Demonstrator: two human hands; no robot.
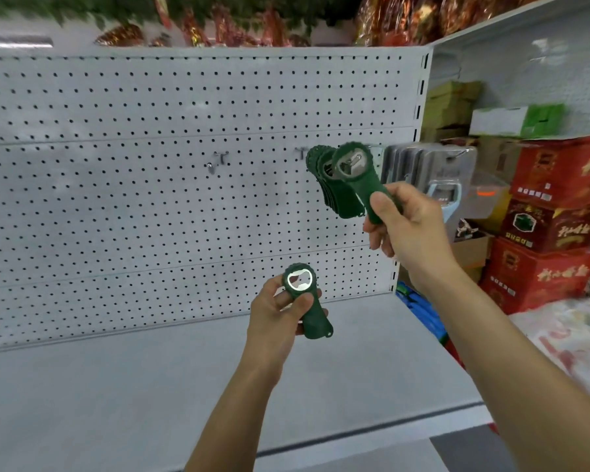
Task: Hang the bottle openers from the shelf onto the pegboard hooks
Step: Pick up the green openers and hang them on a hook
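Observation:
My right hand (402, 223) grips the handle of a dark green bottle opener (355, 172), its round head raised at the tip of a pegboard hook. Behind it several green openers (324, 185) hang stacked on that same hook. My left hand (276, 311) holds a second green bottle opener (304, 294) by its handle, lower down in front of the white pegboard (150, 199), metal ring facing me. An empty hook (218, 160) sticks out of the board further left.
The grey shelf (150, 386) runs below the pegboard. Clear-packaged items (430, 165) hang right of the green openers. Red cartons (552, 226) and green boxes (453, 100) are stacked at the right. Foil-wrapped goods (406, 18) sit on top.

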